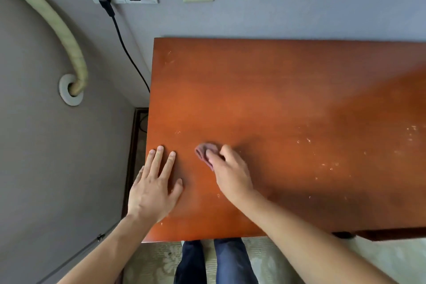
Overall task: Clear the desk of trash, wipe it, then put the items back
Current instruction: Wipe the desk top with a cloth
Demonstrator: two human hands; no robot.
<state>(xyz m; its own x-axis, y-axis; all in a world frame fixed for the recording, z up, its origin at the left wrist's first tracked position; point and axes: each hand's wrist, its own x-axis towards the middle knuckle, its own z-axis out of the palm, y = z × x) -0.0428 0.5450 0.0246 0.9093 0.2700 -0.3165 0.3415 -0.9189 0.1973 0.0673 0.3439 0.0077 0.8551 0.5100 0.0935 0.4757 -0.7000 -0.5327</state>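
While left hand point(153, 189) lies flat, right hand point(227, 172) grips cloth point(204, 151).

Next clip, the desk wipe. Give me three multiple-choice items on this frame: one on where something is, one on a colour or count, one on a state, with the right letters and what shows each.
1. Where does the left hand rest?
A. flat on the desk near its left edge
B. on the wall socket
C. on the cloth

2. What colour is the cloth?
A. bright green
B. dull pink
C. white

3. What is the right hand doing?
A. hanging off the desk with nothing in it
B. lying flat with fingers spread
C. gripping the cloth against the desk top

Answers:
1 A, its straight fingers lie on the wood beside the left edge.
2 B, the bunched fabric showing past the fingers is dusty pink.
3 C, its fingers curl over the cloth, which touches the desk.
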